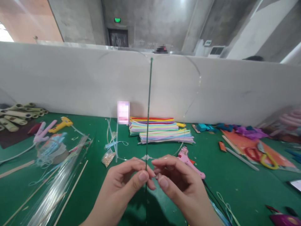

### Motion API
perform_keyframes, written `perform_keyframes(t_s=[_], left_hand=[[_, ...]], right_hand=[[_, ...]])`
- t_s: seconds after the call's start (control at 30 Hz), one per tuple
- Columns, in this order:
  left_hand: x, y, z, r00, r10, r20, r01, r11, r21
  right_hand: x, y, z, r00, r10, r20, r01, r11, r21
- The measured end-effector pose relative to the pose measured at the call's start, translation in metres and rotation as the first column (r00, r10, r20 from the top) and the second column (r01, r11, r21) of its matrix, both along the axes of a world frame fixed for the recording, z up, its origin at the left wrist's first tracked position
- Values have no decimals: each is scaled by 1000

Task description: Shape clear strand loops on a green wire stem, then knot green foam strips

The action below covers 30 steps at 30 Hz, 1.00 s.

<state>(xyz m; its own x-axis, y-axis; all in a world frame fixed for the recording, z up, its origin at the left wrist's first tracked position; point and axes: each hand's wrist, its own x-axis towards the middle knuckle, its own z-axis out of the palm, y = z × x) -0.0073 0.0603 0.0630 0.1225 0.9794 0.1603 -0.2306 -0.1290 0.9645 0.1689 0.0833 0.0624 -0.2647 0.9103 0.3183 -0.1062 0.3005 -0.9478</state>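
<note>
A thin green stick (148, 106) stands nearly upright in front of me, its top reaching the white partition's upper edge. My left hand (128, 183) pinches it low down between thumb and fingers. Close beside it, my right hand (177, 183) is closed, thumb and fingertips drawn together near the stick; anything between them is too small to make out. A faint clear strand (199, 77) curves in a wide loop around the stick. Just above my fingers, a small whitish shape (146, 157) shows by the stick. Behind my hands lie bundles of coloured pipe cleaners (162, 130).
A pink glue gun (190, 164) lies beside my right hand. Scissors (268, 160) rest at right. At left are a yellow glue gun (61, 125), bamboo pieces (16, 114) and clear plastic sheeting (56, 185). A bag of beads (108, 158) sits near centre. The white partition (70, 78) closes off the back.
</note>
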Motion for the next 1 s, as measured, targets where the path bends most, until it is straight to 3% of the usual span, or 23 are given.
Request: perform_keyframes(t_s=[0.13,0.47,0.63,0.8,1.0], left_hand=[[5,-1,2,1000,-8,14,8,1000,1],[6,-4,6,992,-51,116,62,994,-92],[13,-8,12,979,3,202,38,979,-199],[14,-9,14,969,5,245,51,974,-222],[13,-9,13,968,-16,249,66,979,-192]], right_hand=[[-4,-5,-1,991,49,-127,-56,997,-54],[8,-1,-1,975,-14,-220,35,995,92],[14,7,3,934,-118,-336,110,993,-45],[17,12,1,941,-218,-259,187,973,-137],[22,13,8,935,-305,-179,299,952,-64]])
